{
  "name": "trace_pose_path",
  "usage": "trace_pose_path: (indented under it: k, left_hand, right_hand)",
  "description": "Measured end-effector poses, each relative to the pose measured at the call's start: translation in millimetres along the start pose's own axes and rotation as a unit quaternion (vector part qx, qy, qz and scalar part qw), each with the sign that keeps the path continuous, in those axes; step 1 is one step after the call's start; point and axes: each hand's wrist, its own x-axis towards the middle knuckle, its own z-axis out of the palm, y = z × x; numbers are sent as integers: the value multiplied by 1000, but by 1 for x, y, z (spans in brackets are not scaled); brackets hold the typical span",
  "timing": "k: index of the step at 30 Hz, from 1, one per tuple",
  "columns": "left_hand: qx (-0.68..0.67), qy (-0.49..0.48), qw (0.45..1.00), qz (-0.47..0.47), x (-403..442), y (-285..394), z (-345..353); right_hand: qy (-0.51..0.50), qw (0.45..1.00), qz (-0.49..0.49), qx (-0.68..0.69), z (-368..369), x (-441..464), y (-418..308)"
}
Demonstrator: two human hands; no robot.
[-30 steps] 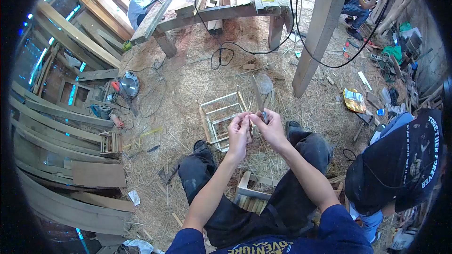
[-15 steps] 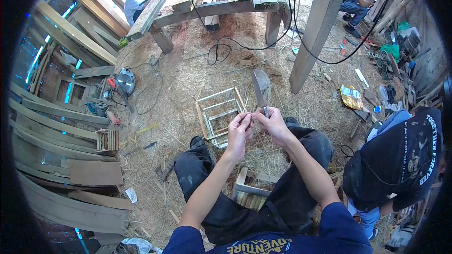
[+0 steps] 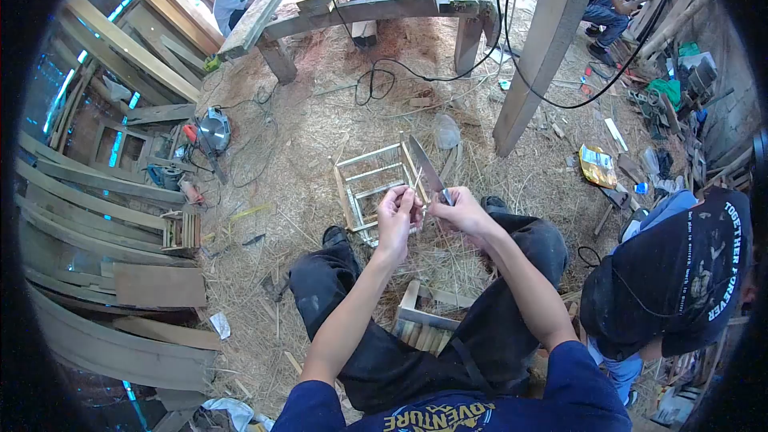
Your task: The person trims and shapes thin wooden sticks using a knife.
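Observation:
My right hand (image 3: 464,211) is closed round the handle of a knife (image 3: 427,165), whose broad blade points up and to the left. Just left of it, my left hand (image 3: 398,214) pinches a thin pale strip (image 3: 417,180) that looks like wood or bamboo. A small gap separates the two hands. Beyond them on the floor lies a small frame of thin sticks (image 3: 370,177), partly hidden by my left hand. Between my legs is a slatted wooden piece (image 3: 424,330), partly covered by my trousers.
A co-worker in a black shirt (image 3: 668,272) sits close on my right. A wooden post (image 3: 544,56) and workbench (image 3: 360,18) stand ahead. A circular saw (image 3: 213,133) lies left, near stacked boards (image 3: 160,284). Shavings cover the floor; a black cable (image 3: 436,78) crosses it.
The knife blade has swung to the left and now leans across the frame's right side. My hands have moved slightly apart, the left one a little lower.

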Motion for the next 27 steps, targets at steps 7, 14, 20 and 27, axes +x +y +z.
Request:
trace_pose_path:
  k: [7,14,20,27]
  left_hand:
    - [14,26,998,47,4,-6,-6]
    - [37,-18,998,38,2,-1,-14]
    - [35,4,999,40,-6,4,-8]
    - [55,7,998,35,-8,9,-11]
  right_hand:
    - [-27,998,0,-54,-2,1,5]
    - [10,999,15,-35,6,0,-5]
    - [-2,994,-20,-109,15,1,-1]
    - [-17,986,-79,-143,16,7,1]
